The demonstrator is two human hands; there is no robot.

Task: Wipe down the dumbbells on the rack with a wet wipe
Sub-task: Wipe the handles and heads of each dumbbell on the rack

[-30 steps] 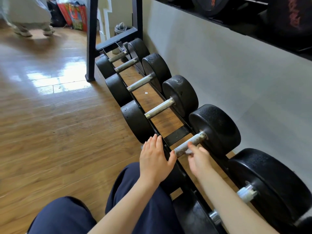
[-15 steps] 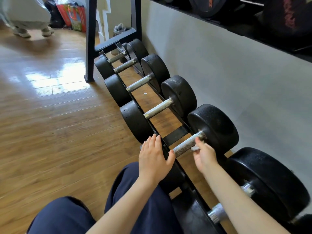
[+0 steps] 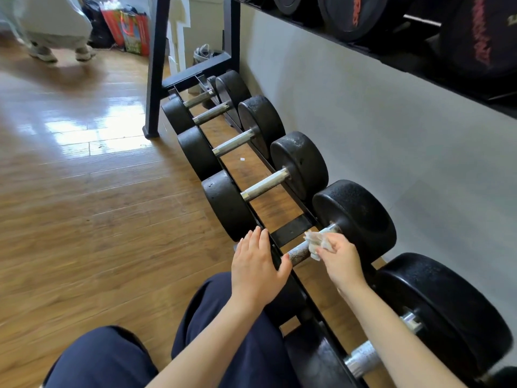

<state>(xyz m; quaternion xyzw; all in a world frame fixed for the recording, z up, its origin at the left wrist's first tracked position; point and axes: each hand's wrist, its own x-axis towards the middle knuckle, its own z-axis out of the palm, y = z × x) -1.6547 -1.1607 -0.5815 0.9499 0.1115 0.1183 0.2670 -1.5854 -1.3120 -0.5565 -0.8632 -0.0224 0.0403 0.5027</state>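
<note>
- Your left hand (image 3: 256, 271) lies flat, fingers straight, on the near head of the dumbbell (image 3: 355, 217); judged purpose: bracing it so it cannot roll on the rack (image 3: 291, 229).
- The handle (image 3: 299, 252), bare metal between your hands, spans the two rails, which leaves it exposed for wiping.
- The wet wipe (image 3: 316, 242), crumpled, is wrapped against the handle near the far head.
- Your right hand (image 3: 340, 261) pinches the wipe, fingers curled, pressing it onto the bar.
- The next dumbbell (image 3: 447, 312) sits just beside, under your right forearm.
</note>
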